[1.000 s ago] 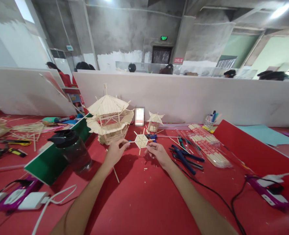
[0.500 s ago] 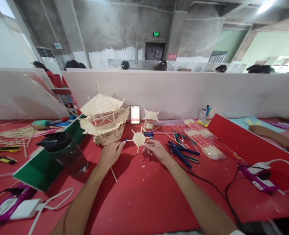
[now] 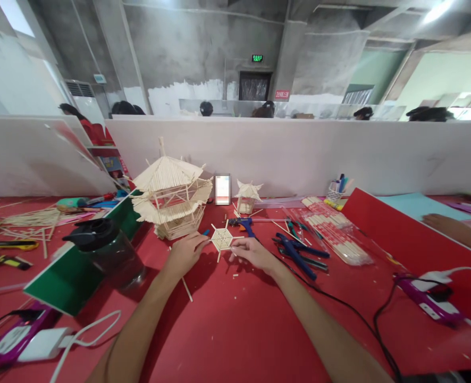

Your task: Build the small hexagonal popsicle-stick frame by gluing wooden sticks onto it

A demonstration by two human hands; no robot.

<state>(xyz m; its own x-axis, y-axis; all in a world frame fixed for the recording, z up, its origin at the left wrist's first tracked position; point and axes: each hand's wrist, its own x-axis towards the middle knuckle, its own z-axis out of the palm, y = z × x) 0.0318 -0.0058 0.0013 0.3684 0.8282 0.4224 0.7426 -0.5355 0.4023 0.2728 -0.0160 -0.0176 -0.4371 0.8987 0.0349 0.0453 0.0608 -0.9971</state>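
Observation:
A hexagonal, web-like lattice of thin wooden sticks [image 3: 221, 239], with spokes poking out, is held over the red table between my hands. My left hand [image 3: 188, 252] pinches it at its left side. At its lower right edge, my right hand [image 3: 255, 254] grips it with thumb and fingers, some fingertips curled out of sight. Just behind lies a blue glue gun [image 3: 246, 225] with an orange part. A small blue item [image 3: 205, 232] shows beyond my left fingertips. One loose stick [image 3: 187, 289] lies under my left wrist.
A large stick pavilion [image 3: 170, 197] stands back left, a smaller one [image 3: 247, 198] at back centre. Blue pliers [image 3: 297, 258] and bagged sticks [image 3: 335, 234] lie right. A dark bottle [image 3: 111, 260] and green divider [image 3: 66, 282] stand left. Another person's hand [image 3: 445, 224] is beyond the red divider [image 3: 403, 239].
The stick lattice has come slightly down and towards me, turning a little. My right hand has shifted its hold to the lattice's edge. The other person's arm has moved right.

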